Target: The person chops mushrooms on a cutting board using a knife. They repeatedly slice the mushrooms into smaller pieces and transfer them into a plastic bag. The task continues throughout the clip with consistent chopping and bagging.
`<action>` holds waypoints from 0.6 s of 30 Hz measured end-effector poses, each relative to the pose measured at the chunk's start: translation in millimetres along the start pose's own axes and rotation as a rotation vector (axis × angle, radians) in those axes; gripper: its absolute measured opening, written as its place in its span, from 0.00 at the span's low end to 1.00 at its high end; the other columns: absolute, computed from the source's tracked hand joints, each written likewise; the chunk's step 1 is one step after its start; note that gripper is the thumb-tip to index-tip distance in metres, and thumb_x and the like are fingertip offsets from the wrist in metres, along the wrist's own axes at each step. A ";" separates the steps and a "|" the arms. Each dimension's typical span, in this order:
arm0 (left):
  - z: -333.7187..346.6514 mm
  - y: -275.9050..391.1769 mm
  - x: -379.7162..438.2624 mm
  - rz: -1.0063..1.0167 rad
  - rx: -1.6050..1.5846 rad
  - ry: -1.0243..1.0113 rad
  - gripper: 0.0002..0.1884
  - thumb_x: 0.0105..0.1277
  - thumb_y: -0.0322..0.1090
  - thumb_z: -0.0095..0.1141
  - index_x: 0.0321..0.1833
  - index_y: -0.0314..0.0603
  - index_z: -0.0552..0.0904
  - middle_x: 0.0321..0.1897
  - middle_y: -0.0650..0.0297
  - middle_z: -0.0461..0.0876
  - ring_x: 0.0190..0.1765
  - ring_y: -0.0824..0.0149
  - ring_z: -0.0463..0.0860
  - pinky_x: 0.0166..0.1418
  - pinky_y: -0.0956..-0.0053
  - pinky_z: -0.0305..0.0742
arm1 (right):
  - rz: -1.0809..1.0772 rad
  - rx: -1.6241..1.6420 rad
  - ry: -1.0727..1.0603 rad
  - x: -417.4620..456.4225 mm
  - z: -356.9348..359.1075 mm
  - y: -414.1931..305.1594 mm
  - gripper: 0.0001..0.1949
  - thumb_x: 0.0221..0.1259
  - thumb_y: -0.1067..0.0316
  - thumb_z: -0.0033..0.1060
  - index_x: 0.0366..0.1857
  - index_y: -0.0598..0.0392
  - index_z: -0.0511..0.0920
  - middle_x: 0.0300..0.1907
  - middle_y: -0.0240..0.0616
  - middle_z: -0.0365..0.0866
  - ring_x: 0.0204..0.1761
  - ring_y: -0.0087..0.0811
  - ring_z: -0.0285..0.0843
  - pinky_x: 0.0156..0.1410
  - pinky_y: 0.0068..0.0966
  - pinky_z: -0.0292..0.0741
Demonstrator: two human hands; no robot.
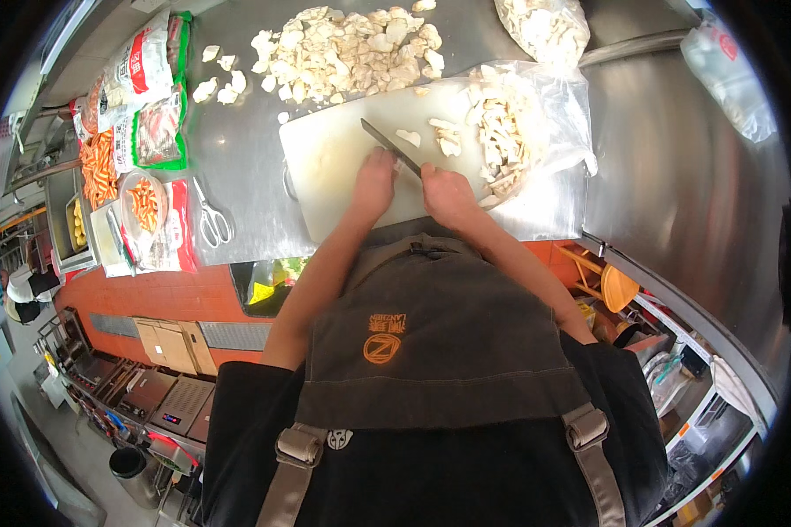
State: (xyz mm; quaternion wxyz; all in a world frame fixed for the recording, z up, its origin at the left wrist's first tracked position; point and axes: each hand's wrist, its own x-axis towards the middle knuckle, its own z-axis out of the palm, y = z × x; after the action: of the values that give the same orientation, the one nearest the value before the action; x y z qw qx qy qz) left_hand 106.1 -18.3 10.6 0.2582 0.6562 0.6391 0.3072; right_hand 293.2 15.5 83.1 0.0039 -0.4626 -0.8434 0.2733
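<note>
On the white cutting board (333, 158), my right hand (447, 191) grips a kitchen knife (390, 143) whose blade slants up and left. My left hand (377, 176) rests beside the blade, its fingertips at a small pale piece that is mostly hidden. Cut pale pieces, which look like mushroom, (447, 136) lie to the right of the blade. More slices (499, 132) are heaped at the board's right side, at a clear plastic bag (563, 118). Beyond the board spreads a large pile of uncut pale chunks (349, 53).
White-handled scissors (215, 224) lie left of the board. Farther left are a tub of orange-and-white sticks (146, 203), a second knife (120, 238) and packaged food (158, 125). A filled plastic bag (544, 26) stands at the back right. A person (29, 286) is far off at left.
</note>
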 end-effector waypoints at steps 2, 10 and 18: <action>-0.8 0.2 2.5 -0.007 -0.003 0.006 0.13 0.62 0.21 0.63 0.50 0.34 0.81 0.47 0.46 0.80 0.51 0.39 0.81 0.55 0.48 0.79 | -0.003 0.007 0.014 2.8 2.6 2.2 0.06 0.63 0.76 0.55 0.42 0.64 0.75 0.33 0.60 0.85 0.38 0.61 0.87 0.45 0.53 0.83; 0.3 -1.2 -3.4 -0.010 -0.022 0.048 0.05 0.64 0.21 0.60 0.42 0.33 0.82 0.43 0.45 0.81 0.47 0.38 0.83 0.51 0.47 0.79 | -0.066 0.075 0.114 0.7 23.3 4.5 0.04 0.63 0.76 0.56 0.38 0.64 0.73 0.27 0.59 0.83 0.33 0.63 0.85 0.41 0.55 0.81; 4.7 -12.4 -9.8 0.004 -0.044 0.096 0.01 0.67 0.23 0.56 0.37 0.34 0.81 0.39 0.45 0.80 0.43 0.37 0.83 0.47 0.46 0.78 | -0.052 0.054 0.099 4.7 28.2 6.0 0.03 0.65 0.76 0.55 0.38 0.63 0.73 0.28 0.60 0.84 0.33 0.64 0.85 0.41 0.54 0.81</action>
State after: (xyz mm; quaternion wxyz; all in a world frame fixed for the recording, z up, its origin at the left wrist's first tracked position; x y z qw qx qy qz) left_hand 101.1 -27.2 -2.4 0.2408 0.6361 0.6426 0.3528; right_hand 287.9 8.8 55.2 0.0652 -0.4530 -0.8463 0.2726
